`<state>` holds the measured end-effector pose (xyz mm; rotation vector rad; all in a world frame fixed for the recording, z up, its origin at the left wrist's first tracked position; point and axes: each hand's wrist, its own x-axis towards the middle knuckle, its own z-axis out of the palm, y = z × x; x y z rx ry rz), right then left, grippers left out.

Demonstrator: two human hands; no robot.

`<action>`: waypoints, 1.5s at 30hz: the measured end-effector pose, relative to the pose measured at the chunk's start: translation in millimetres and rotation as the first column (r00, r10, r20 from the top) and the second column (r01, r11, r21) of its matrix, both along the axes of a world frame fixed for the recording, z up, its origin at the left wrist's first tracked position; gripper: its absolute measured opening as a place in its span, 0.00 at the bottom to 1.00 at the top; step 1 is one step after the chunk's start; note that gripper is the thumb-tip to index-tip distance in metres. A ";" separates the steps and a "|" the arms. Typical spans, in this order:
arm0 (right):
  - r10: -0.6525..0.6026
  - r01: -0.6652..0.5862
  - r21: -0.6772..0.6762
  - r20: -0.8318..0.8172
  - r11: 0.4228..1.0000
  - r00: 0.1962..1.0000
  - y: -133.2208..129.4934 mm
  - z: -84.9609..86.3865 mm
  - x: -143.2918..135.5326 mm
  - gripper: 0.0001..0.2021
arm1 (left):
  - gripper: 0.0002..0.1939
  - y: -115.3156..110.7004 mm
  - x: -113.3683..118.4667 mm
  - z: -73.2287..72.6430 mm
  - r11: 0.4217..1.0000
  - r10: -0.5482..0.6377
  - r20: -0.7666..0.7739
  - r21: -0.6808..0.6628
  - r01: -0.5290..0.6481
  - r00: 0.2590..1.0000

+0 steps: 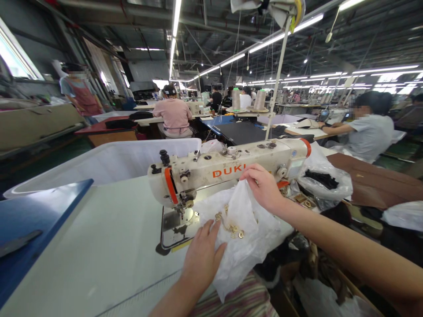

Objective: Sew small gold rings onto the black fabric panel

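Observation:
A white plastic bag (246,264) lies across the sewing machine bed and hangs over the table's front edge. My right hand (262,188) is closed in a pinch on the bag's upper edge and holds it raised in front of the machine arm. Several small gold-coloured metal rings or buckles (233,229) rest on the plastic. My left hand (202,252) is palm down at the bag's left side, fingers stretched and thumb apart. Its fingertips are near the leftmost metal pieces; whether they touch them I cannot tell. The sewing machine (205,174) stands just behind both hands.
A white bin (125,152) stands behind the table (132,237). At the left is a blue board (49,224) with a dark tool (20,244). To the right sit a plastic bag of black pieces (325,182) and brown material (380,180). Other people work farther back.

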<state>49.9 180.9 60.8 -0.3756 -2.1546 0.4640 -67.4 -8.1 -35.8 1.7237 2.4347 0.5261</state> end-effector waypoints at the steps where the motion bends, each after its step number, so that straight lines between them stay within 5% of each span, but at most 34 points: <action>1: 0.000 0.000 0.001 -0.011 1.000 1.000 -0.6 1.0 -1.0 0.13 | 0.25 0.1 0.3 0.1 1.000 0.001 -0.003 0.001 -0.001 1.000; 18: 0.016 -0.004 0.064 -0.190 0.998 0.982 -5.6 21.1 0.5 0.12 | 0.28 0.2 2.9 2.0 0.999 0.026 0.013 -0.032 -0.026 1.000; 36: -0.018 0.036 0.074 -0.225 0.997 0.974 -2.0 32.5 13.2 0.11 | 0.31 -1.4 1.9 -1.7 0.981 0.032 0.100 0.186 -0.051 0.994; 42: 0.065 -0.113 -0.180 -0.257 0.977 0.964 -17.8 35.1 5.5 0.07 | 0.43 22.1 19.4 20.2 0.923 -0.052 0.375 0.371 -0.099 0.925; 45: 0.126 -0.223 -0.501 -0.221 0.836 0.967 -27.5 33.1 -3.3 0.03 | 0.41 42.8 21.7 36.3 0.882 -0.132 0.552 0.444 -0.156 0.824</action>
